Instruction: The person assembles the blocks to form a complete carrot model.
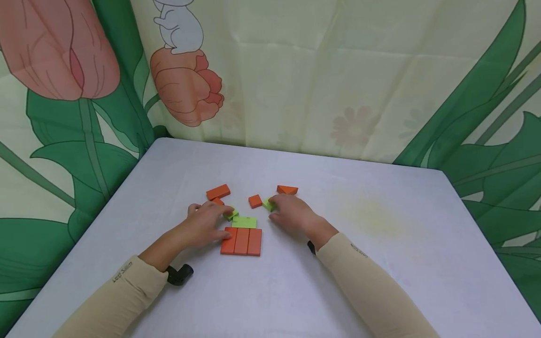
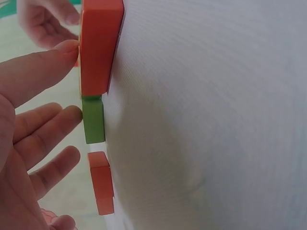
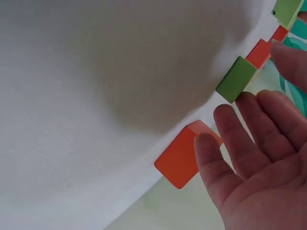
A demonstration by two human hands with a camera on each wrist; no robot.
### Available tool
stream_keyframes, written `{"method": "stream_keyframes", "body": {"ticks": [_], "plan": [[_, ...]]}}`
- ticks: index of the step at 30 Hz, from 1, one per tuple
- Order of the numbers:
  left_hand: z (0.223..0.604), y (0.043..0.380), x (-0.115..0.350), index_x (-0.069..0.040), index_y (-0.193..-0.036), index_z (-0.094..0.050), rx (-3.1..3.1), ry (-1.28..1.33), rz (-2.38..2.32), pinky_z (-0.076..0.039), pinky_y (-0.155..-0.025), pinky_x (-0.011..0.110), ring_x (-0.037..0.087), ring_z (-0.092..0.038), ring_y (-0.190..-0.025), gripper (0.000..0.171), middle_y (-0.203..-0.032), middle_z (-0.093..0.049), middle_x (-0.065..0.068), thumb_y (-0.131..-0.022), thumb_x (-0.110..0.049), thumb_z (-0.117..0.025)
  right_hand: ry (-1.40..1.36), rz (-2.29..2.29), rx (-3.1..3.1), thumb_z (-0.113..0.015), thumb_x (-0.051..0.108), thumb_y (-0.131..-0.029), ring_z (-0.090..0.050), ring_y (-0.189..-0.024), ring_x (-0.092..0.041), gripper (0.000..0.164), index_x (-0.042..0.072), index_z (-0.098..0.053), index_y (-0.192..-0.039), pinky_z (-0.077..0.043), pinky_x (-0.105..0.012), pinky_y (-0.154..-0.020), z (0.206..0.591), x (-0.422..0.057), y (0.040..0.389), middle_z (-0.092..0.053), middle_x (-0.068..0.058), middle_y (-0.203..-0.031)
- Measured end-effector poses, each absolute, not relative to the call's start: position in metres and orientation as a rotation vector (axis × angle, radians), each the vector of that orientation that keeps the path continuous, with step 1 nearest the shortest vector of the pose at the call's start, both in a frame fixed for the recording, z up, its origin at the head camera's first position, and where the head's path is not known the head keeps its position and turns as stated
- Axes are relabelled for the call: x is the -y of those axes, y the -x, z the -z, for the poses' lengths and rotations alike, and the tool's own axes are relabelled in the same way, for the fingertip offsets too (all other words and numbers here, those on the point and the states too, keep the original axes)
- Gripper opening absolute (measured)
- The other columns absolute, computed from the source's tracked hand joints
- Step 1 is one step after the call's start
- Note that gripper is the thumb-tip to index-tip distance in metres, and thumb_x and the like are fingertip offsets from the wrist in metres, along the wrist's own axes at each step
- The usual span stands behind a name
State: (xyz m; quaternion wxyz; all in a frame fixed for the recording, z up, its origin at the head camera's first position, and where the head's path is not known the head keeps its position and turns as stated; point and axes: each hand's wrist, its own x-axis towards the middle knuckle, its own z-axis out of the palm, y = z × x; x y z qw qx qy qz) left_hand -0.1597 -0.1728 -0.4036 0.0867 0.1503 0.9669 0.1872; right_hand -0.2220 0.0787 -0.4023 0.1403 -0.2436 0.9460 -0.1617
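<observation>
Three upright orange blocks (image 1: 241, 241) lie side by side on the table, with a flat light-green block (image 1: 247, 222) along their far edge. My left hand (image 1: 205, 225) spreads over their left side, its thumb at the leftmost orange block and a fingertip on a small green block (image 1: 231, 214). In the left wrist view its fingers (image 2: 50, 132) are extended and loose. My right hand (image 1: 293, 213) reaches in from the right, fingertips touching another green block (image 1: 268, 204). Those fingers are relaxed and bent slightly in the right wrist view, beside the green block (image 3: 237, 79).
Beyond the hands lie an orange bar (image 1: 218, 192), a smaller orange piece (image 1: 218, 201) partly behind the left hand, an orange square block (image 1: 255, 201) and an orange triangular block (image 1: 287, 189). The white table (image 1: 380, 281) meets a printed curtain (image 1: 291, 84) at the back.
</observation>
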Motion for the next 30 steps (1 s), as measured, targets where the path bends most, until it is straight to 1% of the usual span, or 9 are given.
{"method": "stream_keyframes", "body": {"ticks": [6, 10, 17, 20, 25, 27, 30], "plan": [[0.406, 0.160, 0.173, -0.011, -0.135, -0.061, -2.888, -0.440, -0.555, -0.024, -0.101, 0.065, 0.032, -0.045, -0.127, 0.061, -0.122, -0.065, 0.001, -0.082, -0.027, -0.085, 0.685, 0.592, -2.721, -0.070, 0.013, -0.094, -0.059, -0.110, -0.023, 0.034, 0.004, -0.065, -0.126, -0.048, -0.039, -0.099, 0.401, -0.078, 0.214, -0.066, -0.006, -0.117], [0.405, 0.159, 0.172, -0.010, -0.135, -0.061, -2.891, -0.449, -0.561, -0.024, -0.101, 0.065, 0.031, -0.046, -0.126, 0.060, -0.123, -0.065, 0.001, -0.082, -0.027, -0.085, 0.710, 0.629, -2.705, -0.070, 0.011, -0.094, -0.060, -0.111, -0.024, 0.030, 0.004, -0.067, -0.123, -0.048, -0.038, -0.099, 0.402, -0.076, 0.211, -0.067, -0.006, -0.117], [0.406, 0.158, 0.173, -0.010, -0.135, -0.061, -2.898, -0.442, -0.564, -0.023, -0.102, 0.065, 0.031, -0.046, -0.127, 0.061, -0.123, -0.065, 0.001, -0.082, -0.027, -0.085, 0.742, 0.624, -2.682, -0.068, 0.010, -0.094, -0.058, -0.118, -0.025, 0.034, 0.003, -0.065, -0.128, -0.046, -0.039, -0.102, 0.401, -0.069, 0.206, -0.065, -0.007, -0.124], [0.406, 0.158, 0.173, -0.010, -0.135, -0.061, -2.895, -0.439, -0.566, -0.023, -0.101, 0.065, 0.031, -0.046, -0.126, 0.060, -0.123, -0.065, 0.001, -0.082, -0.026, -0.085, 0.699, 0.630, -2.698, -0.069, 0.015, -0.095, -0.058, -0.115, -0.025, 0.039, 0.003, -0.062, -0.131, -0.048, -0.039, -0.100, 0.402, -0.066, 0.207, -0.064, -0.008, -0.125], [0.407, 0.158, 0.174, -0.010, -0.135, -0.061, -2.893, -0.446, -0.569, -0.023, -0.101, 0.065, 0.031, -0.046, -0.127, 0.060, -0.123, -0.065, 0.001, -0.082, -0.027, -0.084, 0.658, 0.598, -2.736, -0.069, 0.021, -0.095, -0.056, -0.104, -0.021, 0.041, 0.003, -0.062, -0.132, -0.050, -0.035, -0.092, 0.403, -0.059, 0.209, -0.064, -0.007, -0.120], [0.407, 0.157, 0.174, -0.011, -0.136, -0.060, -2.889, -0.447, -0.572, -0.023, -0.101, 0.065, 0.030, -0.046, -0.127, 0.063, -0.124, -0.065, 0.000, -0.081, -0.030, -0.085, 0.661, 0.582, -2.742, -0.069, 0.021, -0.096, -0.056, -0.103, -0.021, 0.040, 0.004, -0.062, -0.131, -0.050, -0.035, -0.092, 0.403, -0.057, 0.208, -0.065, -0.007, -0.118], [0.406, 0.156, 0.174, -0.011, -0.137, -0.059, -2.872, -0.453, -0.569, -0.022, -0.101, 0.065, 0.029, -0.046, -0.126, 0.069, -0.125, -0.064, 0.001, -0.078, -0.035, -0.086, 0.670, 0.567, -2.743, -0.068, 0.021, -0.096, -0.058, -0.107, -0.022, 0.038, 0.004, -0.063, -0.130, -0.049, -0.036, -0.096, 0.402, -0.055, 0.208, -0.065, -0.007, -0.119]]}}
